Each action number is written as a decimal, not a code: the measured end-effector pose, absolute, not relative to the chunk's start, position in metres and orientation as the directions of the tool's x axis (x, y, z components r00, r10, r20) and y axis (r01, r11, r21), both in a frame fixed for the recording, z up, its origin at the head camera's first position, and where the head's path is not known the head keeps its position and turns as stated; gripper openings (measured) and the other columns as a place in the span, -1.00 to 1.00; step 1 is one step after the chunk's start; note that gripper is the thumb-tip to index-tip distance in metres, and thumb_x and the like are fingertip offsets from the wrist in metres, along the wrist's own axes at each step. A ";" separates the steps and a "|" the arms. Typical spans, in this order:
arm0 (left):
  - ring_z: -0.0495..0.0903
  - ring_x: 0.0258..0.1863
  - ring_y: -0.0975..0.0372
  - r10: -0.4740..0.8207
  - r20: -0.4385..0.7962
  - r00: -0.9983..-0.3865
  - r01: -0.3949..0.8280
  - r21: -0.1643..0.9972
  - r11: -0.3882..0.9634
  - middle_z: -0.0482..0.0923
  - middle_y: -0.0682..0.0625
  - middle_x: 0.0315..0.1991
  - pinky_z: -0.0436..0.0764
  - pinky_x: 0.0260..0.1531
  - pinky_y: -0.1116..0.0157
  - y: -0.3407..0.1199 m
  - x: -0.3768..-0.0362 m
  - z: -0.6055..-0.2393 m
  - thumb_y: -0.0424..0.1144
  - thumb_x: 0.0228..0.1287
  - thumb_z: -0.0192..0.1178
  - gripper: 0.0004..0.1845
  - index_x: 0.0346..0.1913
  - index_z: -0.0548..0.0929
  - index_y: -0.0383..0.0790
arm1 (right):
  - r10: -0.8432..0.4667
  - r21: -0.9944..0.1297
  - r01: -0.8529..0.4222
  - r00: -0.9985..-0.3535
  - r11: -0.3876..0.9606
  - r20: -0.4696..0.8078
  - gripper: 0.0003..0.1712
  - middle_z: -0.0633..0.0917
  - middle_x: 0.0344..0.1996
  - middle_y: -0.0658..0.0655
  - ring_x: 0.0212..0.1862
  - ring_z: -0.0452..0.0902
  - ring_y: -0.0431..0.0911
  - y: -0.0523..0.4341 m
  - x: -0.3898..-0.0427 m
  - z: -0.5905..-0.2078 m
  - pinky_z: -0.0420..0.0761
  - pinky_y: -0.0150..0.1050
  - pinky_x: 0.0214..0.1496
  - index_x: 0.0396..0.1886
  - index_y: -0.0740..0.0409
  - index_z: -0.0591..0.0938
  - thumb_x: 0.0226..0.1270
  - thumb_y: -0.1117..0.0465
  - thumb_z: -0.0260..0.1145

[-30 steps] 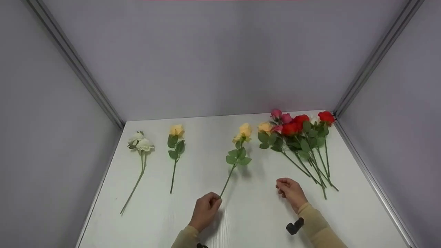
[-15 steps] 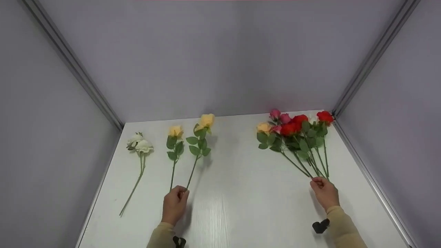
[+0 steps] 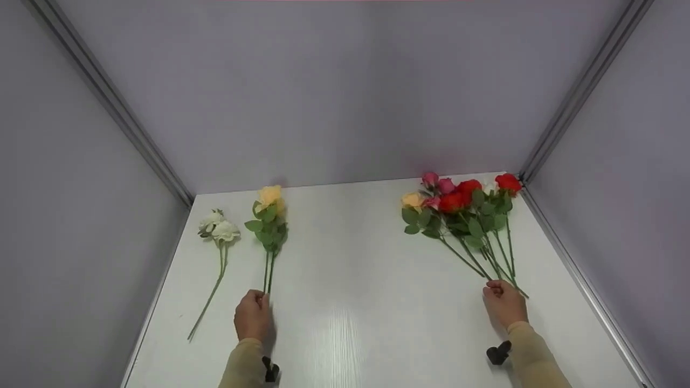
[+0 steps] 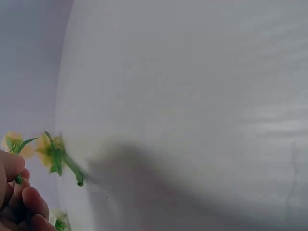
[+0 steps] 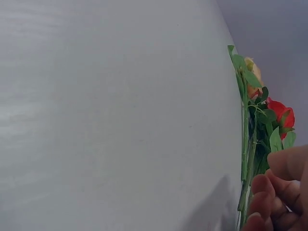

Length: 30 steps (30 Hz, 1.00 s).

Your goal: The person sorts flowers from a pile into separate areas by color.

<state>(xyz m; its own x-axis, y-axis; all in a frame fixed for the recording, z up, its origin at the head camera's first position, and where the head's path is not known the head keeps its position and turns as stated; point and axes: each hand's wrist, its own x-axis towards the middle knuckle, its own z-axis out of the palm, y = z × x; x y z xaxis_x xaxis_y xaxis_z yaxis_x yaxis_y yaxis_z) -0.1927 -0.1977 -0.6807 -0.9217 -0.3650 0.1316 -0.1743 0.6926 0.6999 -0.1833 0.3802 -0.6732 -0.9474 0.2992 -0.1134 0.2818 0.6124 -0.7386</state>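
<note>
left hand (image 3: 252,321): we've got it down near the front of the worktop (image 3: 356,302), fingers curled round the bottom end of a yellow rose stem (image 3: 268,272). In the left wrist view the fingertips (image 4: 33,202) are bunched up at the bottom corner, so the grip reads as closed on that stem.

yellow roses (image 3: 269,198): two of them, stems running side by side up from our left hand, the blooms and leaves overlapping at the far end. We can't tell which of the two stems the fingers actually have. Left wrist view shows them as blurry yellow blobs (image 4: 48,150).

right hand (image 3: 504,303): sitting at the stem ends of the mixed bunch (image 3: 463,210), fingers curled in. The right wrist view puts the curled fingers (image 5: 269,197) right against the green stems, so it looks like a pinch on them, though we can't pick out which stem.

mixed bunch: red, pink and one yellow bloom, lying in the far right corner of the worktop, stems fanning back toward our right hand.

white rose (image 3: 218,229): lying on its own at the left edge, just beside the yellow pair, not touched.

sleeves: tan, both of them, with a small black wrist mount (image 3: 497,353) on the right one.

surroundings: grey walls on three sides.
</note>
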 end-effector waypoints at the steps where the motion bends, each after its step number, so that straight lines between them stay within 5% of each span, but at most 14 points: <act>1: 0.51 -0.44 0.10 -0.368 0.107 -0.924 -0.197 0.691 0.695 0.54 -0.08 -0.44 0.47 -0.40 0.11 -0.198 -0.193 -0.684 -0.29 0.33 0.17 -0.88 -0.24 0.60 -0.31 | 0.302 -0.738 0.284 -0.947 0.612 -0.114 -0.63 0.59 -0.11 0.22 -0.06 0.49 0.05 0.380 -0.184 -0.674 0.46 -0.11 -0.06 0.05 0.25 0.53 0.45 0.08 0.13; 10: 0.62 -0.29 0.01 -0.346 -0.008 -0.938 -0.268 0.648 0.713 0.62 -0.15 -0.31 0.53 -0.28 0.01 -0.201 -0.196 -0.702 -0.26 0.34 0.11 -0.81 -0.18 0.60 -0.34 | 0.307 -0.729 0.302 -0.943 0.614 -0.132 -0.65 0.59 -0.14 0.18 -0.08 0.48 0.01 0.383 -0.186 -0.677 0.46 -0.14 -0.11 0.04 0.23 0.53 0.46 0.07 0.11; 24: 0.45 -0.43 0.11 -0.275 -0.034 -0.961 -0.237 0.617 0.751 0.49 -0.06 -0.42 0.45 -0.40 0.10 -0.205 -0.193 -0.698 -0.31 0.15 0.17 -0.91 -0.28 0.57 -0.25 | 0.298 -0.715 0.337 -0.936 0.612 -0.186 -0.57 0.60 -0.08 0.18 -0.08 0.51 0.00 0.380 -0.186 -0.684 0.47 -0.19 -0.14 0.10 0.18 0.52 0.47 -0.03 0.05; 30: 0.52 -0.32 0.05 -0.257 -0.098 -0.961 -0.261 0.619 0.740 0.53 -0.12 -0.32 0.49 -0.28 0.03 -0.206 -0.195 -0.692 -0.28 0.15 0.18 -0.82 -0.20 0.56 -0.29 | 0.303 -0.717 0.361 -0.928 0.597 -0.215 -0.55 0.58 -0.03 0.18 -0.03 0.50 0.02 0.379 -0.188 -0.683 0.48 -0.17 -0.10 0.14 0.15 0.50 0.48 -0.06 0.03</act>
